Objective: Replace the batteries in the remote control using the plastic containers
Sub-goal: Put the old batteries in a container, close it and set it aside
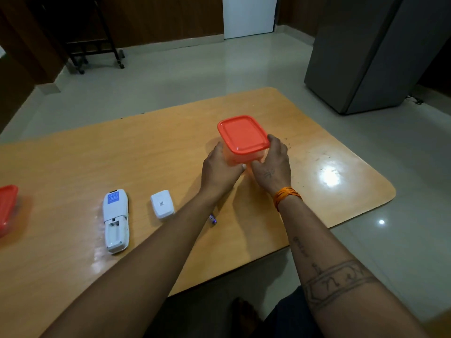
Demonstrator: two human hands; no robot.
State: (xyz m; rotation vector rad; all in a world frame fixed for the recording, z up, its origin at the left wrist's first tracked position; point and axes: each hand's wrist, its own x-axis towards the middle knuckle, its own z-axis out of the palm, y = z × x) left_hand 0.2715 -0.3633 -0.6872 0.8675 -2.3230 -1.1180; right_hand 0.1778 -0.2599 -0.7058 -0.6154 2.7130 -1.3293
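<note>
Room dimly lit from overhead; strong glare seen on the table [329, 178] (smaller spot on the floor [381, 222]). Edges bent by wide-angle distortion, slightly soft.

Two plastic containers with orange lids: one [242, 140] toward the table's [146, 152] far edge, one [7, 208] cut off at its left edge. One white remote control [115, 220], its battery bay open. One white battery cover [162, 203]. One battery [212, 219], partly hidden. Two hands, left [220, 167] and right [273, 164].
</note>
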